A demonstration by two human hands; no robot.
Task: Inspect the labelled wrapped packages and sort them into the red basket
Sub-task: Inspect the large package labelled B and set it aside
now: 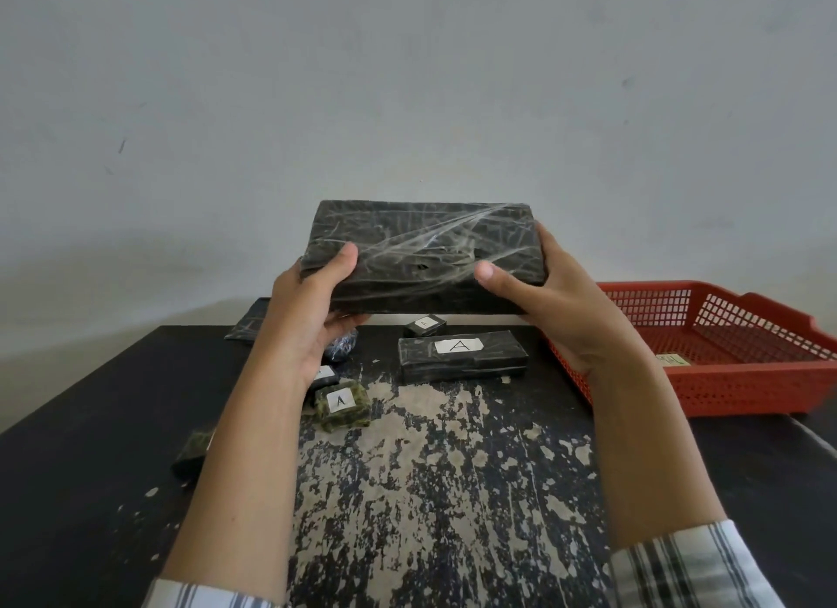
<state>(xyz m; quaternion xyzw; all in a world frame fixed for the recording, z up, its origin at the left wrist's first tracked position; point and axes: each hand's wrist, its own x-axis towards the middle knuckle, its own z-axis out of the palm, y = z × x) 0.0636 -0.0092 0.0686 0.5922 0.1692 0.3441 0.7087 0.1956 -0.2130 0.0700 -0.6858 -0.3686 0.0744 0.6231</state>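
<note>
Large black wrapped package (421,245) held above the tabletop (453,494) near the red basket (724,381), fingers (348,319) of left hand (312,317) and right hand (557,304) clasping its ends: no label shows, so rotate it, both grips firm.

wrapped packages (462,356) on table (430,494): 7 | wrapped package (425,254) held: 1 | red basket (724,381): 1 | hands (312,308): 2
</note>
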